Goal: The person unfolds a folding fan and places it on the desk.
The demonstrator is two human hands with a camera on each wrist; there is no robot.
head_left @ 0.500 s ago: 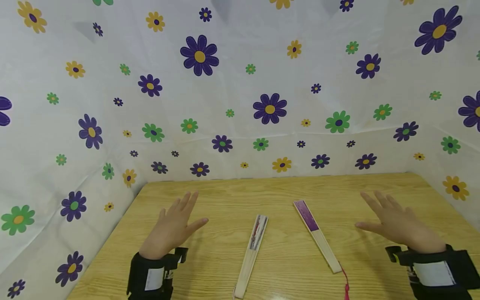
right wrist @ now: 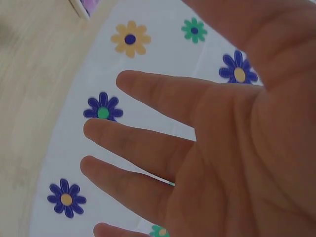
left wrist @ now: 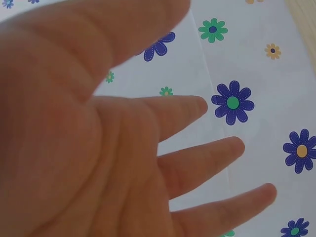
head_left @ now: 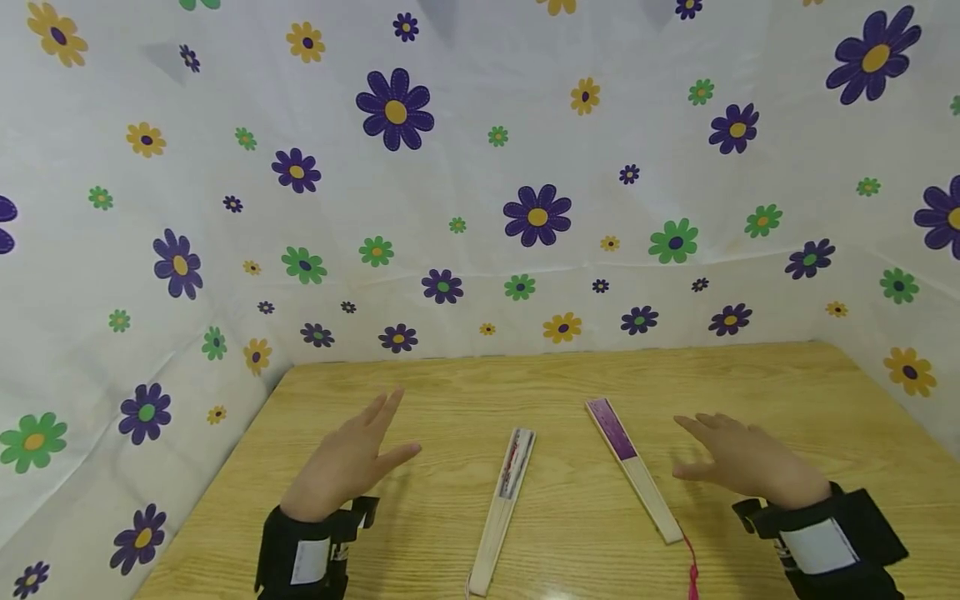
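Two folded hand fans lie on the wooden table. The one with a grey and red patterned end (head_left: 504, 512) is left of the other, its handle toward the front edge. The purple-ended fan (head_left: 633, 471) slants across the right half, a pink-red tassel at its near end. My left hand (head_left: 341, 467) is held over the table left of the first fan, fingers straight and thumb spread, holding nothing. Over the table to the right of the purple fan is my right hand (head_left: 753, 462), with fingers extended and nothing in it. Both palms show bare in the wrist views.
A white cloth (head_left: 465, 175) printed with purple, green and yellow flowers hangs behind the table (head_left: 420, 542) and along both sides. Each wrist wears a black strap (head_left: 303, 554) with a camera mount.
My right hand has moved left, closer to the purple fan. The left hand has turned slightly and stays nearly in place. Both fans lie as before.
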